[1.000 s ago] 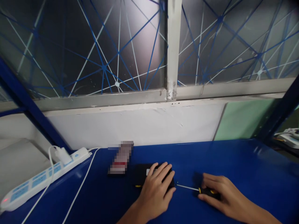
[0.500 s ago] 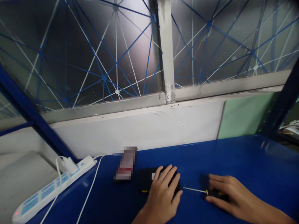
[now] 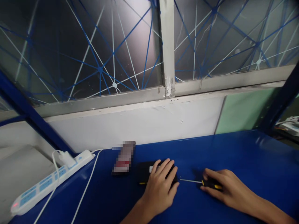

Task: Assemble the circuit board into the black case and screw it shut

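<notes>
My left hand lies flat, fingers together, on a small black device that rests on the blue table. My right hand is curled over the black and yellow handle of a thin screwdriver, which lies on the table. Its metal shaft points left, and the tip sits just right of the device. A blurred-out dark object lies just left of the device.
A white power strip with a plugged-in charger and white cable sits at the table's left edge. A white wall and a taped window rise behind the table. Blue frame posts stand at both sides; some clutter shows at far right.
The view shifted slightly as my head moved. Both hands stay in the same pose on the device and the screwdriver.
</notes>
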{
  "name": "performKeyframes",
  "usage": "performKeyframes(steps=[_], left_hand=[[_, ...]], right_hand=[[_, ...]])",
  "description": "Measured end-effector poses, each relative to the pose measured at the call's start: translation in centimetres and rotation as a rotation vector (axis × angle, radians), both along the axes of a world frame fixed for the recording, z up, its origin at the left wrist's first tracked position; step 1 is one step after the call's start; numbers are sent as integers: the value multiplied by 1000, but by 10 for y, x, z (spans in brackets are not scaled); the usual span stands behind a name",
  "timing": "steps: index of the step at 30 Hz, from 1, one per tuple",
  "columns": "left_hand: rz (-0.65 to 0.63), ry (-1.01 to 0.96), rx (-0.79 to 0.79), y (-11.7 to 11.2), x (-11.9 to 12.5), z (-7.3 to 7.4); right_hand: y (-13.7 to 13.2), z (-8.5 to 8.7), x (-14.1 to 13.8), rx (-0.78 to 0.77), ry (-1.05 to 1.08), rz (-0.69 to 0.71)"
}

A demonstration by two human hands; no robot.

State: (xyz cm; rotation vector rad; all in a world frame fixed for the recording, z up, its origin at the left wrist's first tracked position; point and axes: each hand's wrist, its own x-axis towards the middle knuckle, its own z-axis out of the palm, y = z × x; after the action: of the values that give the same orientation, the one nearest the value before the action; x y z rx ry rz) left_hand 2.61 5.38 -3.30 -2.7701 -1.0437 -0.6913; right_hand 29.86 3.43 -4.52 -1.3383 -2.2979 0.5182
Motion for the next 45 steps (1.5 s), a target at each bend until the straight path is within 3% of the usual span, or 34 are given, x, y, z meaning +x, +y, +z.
performKeyframes(steps=[7, 17, 23, 31, 45], left_hand=[[-12, 30, 30, 3, 1, -2], [-21, 58, 89, 5, 0, -2], [-22, 40, 95, 5, 1, -3], [-29, 5, 64, 5, 3, -1], [145, -294, -31, 6, 28, -7]], right_hand=[[-3, 20, -1, 14, 40, 41], [4, 12, 3, 144, -17, 39], [-3, 18, -3, 54, -33, 41], [1, 18, 2, 82, -88, 15], [4, 22, 11, 161, -107, -39]])
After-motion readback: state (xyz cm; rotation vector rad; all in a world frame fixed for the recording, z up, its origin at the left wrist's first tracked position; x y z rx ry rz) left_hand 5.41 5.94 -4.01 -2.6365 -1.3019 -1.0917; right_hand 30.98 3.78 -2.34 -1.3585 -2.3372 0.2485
